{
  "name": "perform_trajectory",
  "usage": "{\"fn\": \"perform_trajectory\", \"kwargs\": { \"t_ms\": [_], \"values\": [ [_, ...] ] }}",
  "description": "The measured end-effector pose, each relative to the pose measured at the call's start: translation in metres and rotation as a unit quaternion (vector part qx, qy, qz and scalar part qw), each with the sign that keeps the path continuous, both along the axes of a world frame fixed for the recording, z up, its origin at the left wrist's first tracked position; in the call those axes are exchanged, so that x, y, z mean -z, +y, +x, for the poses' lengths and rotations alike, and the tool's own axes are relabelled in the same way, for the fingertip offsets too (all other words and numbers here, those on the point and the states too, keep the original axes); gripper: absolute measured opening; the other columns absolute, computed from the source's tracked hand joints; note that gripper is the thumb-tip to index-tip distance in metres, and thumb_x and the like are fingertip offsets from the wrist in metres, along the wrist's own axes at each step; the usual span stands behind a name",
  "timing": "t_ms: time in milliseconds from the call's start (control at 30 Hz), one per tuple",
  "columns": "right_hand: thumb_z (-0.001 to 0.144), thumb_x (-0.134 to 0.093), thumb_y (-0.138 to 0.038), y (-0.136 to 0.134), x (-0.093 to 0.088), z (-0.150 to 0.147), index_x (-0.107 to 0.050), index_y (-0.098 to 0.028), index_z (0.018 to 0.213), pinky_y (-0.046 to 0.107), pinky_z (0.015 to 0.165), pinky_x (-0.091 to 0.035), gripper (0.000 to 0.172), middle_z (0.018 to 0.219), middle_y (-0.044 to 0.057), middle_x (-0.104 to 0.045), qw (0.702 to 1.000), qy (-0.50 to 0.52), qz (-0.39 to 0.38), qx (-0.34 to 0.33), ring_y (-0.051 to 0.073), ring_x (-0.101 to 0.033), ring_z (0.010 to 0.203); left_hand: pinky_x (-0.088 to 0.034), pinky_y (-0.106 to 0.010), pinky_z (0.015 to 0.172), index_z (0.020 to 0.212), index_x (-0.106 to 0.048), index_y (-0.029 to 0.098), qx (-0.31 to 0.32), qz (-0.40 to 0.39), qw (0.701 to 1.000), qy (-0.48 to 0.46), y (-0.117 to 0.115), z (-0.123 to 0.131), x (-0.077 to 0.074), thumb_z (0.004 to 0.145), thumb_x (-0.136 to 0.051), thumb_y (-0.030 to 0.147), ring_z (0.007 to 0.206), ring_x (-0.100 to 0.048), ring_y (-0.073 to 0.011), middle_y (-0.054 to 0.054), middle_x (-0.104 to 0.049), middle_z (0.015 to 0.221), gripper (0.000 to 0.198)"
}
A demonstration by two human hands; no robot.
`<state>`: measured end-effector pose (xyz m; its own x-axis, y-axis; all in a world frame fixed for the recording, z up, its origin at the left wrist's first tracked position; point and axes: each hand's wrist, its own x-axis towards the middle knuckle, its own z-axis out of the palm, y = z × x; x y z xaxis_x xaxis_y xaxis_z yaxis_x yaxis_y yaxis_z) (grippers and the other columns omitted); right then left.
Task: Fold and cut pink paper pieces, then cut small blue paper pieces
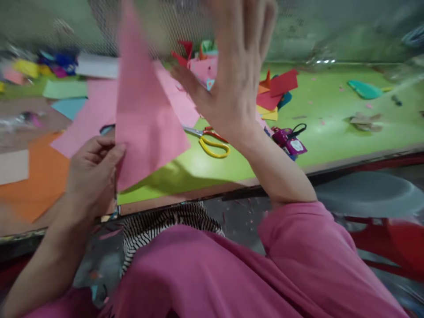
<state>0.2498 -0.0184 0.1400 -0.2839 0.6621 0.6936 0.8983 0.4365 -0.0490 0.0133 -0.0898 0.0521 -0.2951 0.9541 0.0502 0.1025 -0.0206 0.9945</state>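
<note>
A sheet of pink paper, narrow at the top and wide below, stands raised above the table's front edge. My left hand pinches its left edge between thumb and fingers. Up to the right of the sheet, my right hand is lifted with the fingers stretched out and the thumb spread, holding nothing visible. Its fingertips are blurred and partly cut off by the top of the view. Beneath it on the green tabletop lie scissors with yellow and red handles. More pink paper lies behind the raised sheet.
Orange paper and a white sheet lie at the left. Red paper pieces, a small purple item and a teal leaf-shaped piece are on the green table. A grey stool stands at the right.
</note>
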Motion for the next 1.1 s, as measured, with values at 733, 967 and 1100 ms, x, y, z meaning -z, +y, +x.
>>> {"fn": "perform_trajectory", "kwargs": {
  "t_ms": [733,967,1100],
  "values": [
    [0.069,-0.089,-0.054,0.028,0.047,0.013,-0.056,-0.025,0.059,0.032,0.064,-0.041,0.045,0.062,-0.004,-0.055,0.718,0.299,-0.579,-0.246,0.013,-0.050,0.063,-0.058,-0.025,0.051,0.066,-0.076,0.020,0.027,-0.072,0.992,-0.095,-0.040,-0.024,0.008,0.070,-0.088,0.043,0.051,-0.066,-0.0162,-0.002,-0.070,0.062,0.026],
    [0.075,-0.084,-0.056,0.028,0.049,0.015,-0.060,-0.027,0.069,0.033,0.061,-0.040,0.038,0.066,-0.002,-0.057,0.735,0.274,-0.583,-0.209,0.016,-0.049,0.066,-0.065,-0.032,0.063,0.076,-0.083,0.023,0.162,-0.150,0.975,-0.013,-0.068,-0.025,0.020,0.081,-0.075,0.065,0.064,-0.077,-0.0235,-0.012,-0.081,0.078,0.043],
    [0.072,-0.085,-0.058,0.032,0.052,0.013,-0.060,-0.025,0.069,0.031,0.061,-0.035,0.041,0.067,-0.003,-0.055,0.734,0.267,-0.588,-0.210,0.014,-0.046,0.066,-0.065,-0.030,0.064,0.080,-0.082,0.024,0.204,-0.179,0.962,-0.003,-0.073,-0.024,0.028,0.083,-0.068,0.071,0.065,-0.077,-0.0231,-0.013,-0.081,0.078,0.050]
  ]
}}
